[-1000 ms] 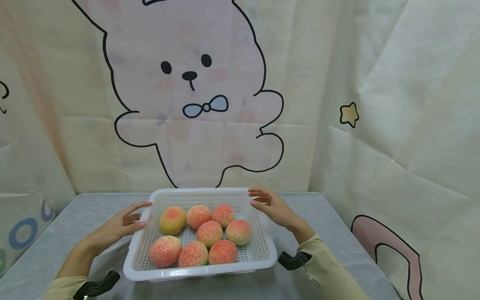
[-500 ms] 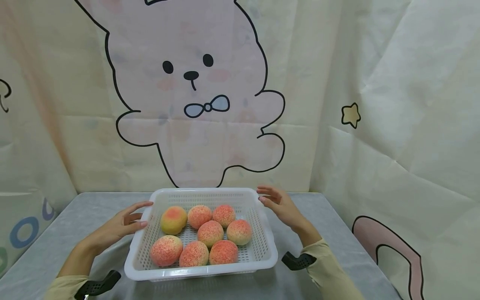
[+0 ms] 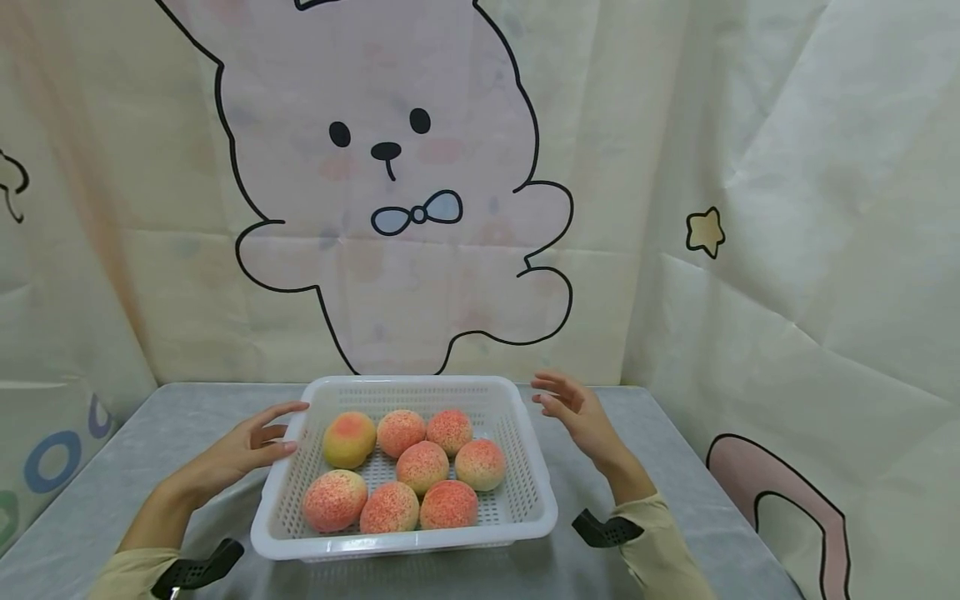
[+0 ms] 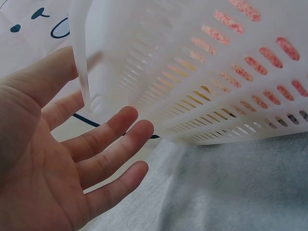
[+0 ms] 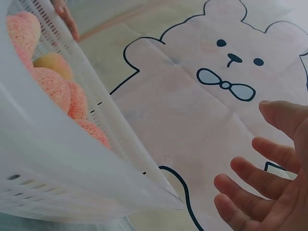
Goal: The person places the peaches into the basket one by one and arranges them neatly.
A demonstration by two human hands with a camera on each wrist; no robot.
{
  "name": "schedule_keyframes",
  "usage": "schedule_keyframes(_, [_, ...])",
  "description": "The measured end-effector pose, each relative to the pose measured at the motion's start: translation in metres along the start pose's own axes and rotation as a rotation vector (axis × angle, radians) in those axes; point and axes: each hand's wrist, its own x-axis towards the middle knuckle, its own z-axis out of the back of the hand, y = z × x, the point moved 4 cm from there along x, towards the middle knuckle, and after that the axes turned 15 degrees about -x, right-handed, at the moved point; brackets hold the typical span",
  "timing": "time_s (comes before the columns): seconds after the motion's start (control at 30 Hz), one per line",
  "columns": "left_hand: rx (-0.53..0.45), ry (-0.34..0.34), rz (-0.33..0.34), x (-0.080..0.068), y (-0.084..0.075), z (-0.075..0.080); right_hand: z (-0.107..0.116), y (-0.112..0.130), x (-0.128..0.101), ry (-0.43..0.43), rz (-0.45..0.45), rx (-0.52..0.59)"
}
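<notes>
A white slotted plastic basket [image 3: 405,543] sits on the grey table with several pink-orange peaches [image 3: 422,467] inside. My left hand [image 3: 255,446] lies at the basket's left rim with its fingers relaxed and its fingertips at the edge. In the left wrist view that hand [image 4: 72,163] is spread beside the basket wall [image 4: 216,72], gripping nothing. My right hand [image 3: 573,408] hovers open just off the far right corner, apart from the rim. The right wrist view shows its fingers [image 5: 260,185] spread next to the basket [image 5: 57,163] and the peaches [image 5: 50,84].
The grey cloth-covered table [image 3: 150,433] is closed in by a cream backdrop with a cartoon bunny [image 3: 390,208] behind and a fabric wall [image 3: 787,333] on the right. Black wrist mounts [image 3: 197,568] [image 3: 607,529] sit near the front edge.
My right hand has drawn away from the basket's far right rim, moving right and slightly back. The left hand and the basket have stayed put.
</notes>
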Motion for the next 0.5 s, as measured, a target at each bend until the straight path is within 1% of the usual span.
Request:
schedule_keyframes(0.23, [0.012,-0.003,-0.002,-0.0004,-0.0012,-0.0009,0.0036,-0.0008,-0.0057,-0.033,-0.008,-0.006])
schedule_keyframes(0.5, [0.002,0.001,-0.009,-0.0002,-0.0012,-0.0004,0.0064,-0.0007,-0.0082,-0.062,-0.002,0.004])
